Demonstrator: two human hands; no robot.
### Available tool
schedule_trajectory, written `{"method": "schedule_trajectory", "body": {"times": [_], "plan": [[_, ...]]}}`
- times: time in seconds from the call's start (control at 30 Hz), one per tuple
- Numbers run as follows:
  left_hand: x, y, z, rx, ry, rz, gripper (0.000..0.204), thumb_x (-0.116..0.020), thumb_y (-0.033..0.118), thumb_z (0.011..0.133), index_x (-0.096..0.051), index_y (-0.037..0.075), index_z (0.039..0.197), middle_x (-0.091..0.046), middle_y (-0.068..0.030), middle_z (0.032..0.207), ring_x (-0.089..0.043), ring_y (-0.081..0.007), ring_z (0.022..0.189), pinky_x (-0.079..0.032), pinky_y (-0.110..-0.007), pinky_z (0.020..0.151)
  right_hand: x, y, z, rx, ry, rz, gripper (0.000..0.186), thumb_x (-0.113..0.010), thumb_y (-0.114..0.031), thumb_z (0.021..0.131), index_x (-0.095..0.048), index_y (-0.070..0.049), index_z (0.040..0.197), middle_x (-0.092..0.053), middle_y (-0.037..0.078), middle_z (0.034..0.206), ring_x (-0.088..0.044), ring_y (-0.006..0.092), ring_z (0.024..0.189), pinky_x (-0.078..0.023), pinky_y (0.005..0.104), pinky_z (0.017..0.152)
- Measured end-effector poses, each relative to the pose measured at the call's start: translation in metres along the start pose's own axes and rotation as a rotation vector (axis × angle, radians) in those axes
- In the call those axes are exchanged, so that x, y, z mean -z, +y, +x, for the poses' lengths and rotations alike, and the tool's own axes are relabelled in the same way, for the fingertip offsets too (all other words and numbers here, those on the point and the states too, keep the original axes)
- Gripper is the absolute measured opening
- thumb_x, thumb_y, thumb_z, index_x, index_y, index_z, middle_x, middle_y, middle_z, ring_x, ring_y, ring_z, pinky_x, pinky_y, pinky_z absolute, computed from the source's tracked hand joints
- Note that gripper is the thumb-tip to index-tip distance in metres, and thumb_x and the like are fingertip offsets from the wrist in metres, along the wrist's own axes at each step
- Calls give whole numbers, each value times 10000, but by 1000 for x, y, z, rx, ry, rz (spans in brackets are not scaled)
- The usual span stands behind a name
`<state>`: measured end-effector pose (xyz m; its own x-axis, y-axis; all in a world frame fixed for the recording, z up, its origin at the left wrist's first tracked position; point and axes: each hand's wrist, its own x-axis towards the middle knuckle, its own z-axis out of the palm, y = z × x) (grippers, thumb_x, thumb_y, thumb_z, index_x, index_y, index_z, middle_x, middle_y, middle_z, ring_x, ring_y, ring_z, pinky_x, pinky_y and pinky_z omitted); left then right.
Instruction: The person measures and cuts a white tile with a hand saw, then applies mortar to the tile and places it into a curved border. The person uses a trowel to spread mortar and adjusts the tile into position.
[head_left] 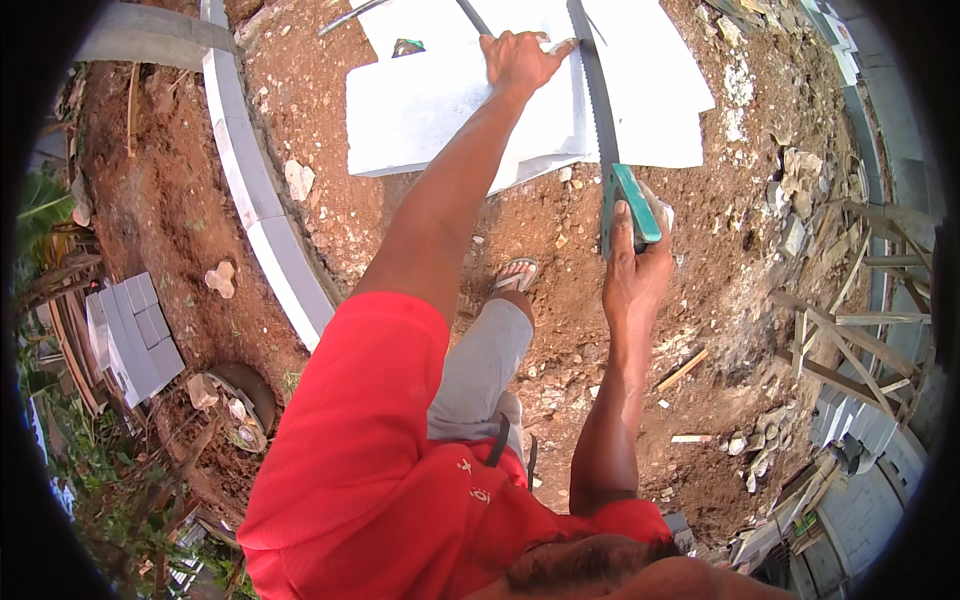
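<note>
A kerb of pale blocks [245, 170] curves along the left side, from the far edge down toward the person's left sleeve [385, 340], with a grey beam [150, 38] meeting it at the far left. Farther left and nearer lies a stack of grey blocks [145, 325]; on the right stands a wooden frame [876, 346] of crossed sticks, near scattered rubble [795, 190]. A pale stone [300, 180] sits between the kerb and the white panels [440, 110], and a wood stick [682, 370] lies on the red soil [720, 280] right of the right forearm [618, 400]. A sandalled foot [514, 272] stands just short of the panels

The panels overlap on the far ground, and the saw [603, 125] runs over their right part, teeth facing left, its handle past their near edge. The left hand [522, 60] is splayed on the panels, thumb side close to the blade [591, 70]; whether it touches the blade cannot be told. The right hand [635, 265] is wrapped around the saw's green handle [640, 205]. Soil stretches between the near panel edge and the person's red shirt [340, 450], and right to the rubble. The shirt bears small white lettering [480, 494] in front, partly lost in folds
</note>
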<state>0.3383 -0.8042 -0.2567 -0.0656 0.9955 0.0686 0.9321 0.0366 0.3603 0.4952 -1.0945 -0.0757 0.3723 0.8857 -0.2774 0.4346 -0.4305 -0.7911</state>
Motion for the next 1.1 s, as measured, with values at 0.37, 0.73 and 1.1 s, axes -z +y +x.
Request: {"method": "schedule_trajectory", "body": {"times": [0.37,0.73,1.1], "plan": [[4,-2,-9,-8,25,-43,759,-513,808,949,-827,174,1224,-778,-108,809,-726,-227,956,-316,-447,1033,31,35,-61,40,7,139,508,-619,-229,1086,-536,3,1531,-674,269,1356,-665,285,1274,-547,433,1034],[3,-10,-2,17,-11,-23,666,-456,728,1015,-819,219,1244,-784,-93,899,-676,-205,1043,-298,-453,1023,23,57,-86,38,-48,116,491,-618,-209,1096,-531,-39,1549,-653,200,1436,-621,262,1345,-536,420,1081],[7,-7,-16,51,-59,-44,741,-548,627,1025,-754,-59,1213,-733,-302,1213,-639,-440,1267,-419,-563,1129,-18,37,-3,-8,-112,121,512,-604,-116,1069,-501,-6,1558,-766,186,1088,-731,187,925,-578,363,772]]}}
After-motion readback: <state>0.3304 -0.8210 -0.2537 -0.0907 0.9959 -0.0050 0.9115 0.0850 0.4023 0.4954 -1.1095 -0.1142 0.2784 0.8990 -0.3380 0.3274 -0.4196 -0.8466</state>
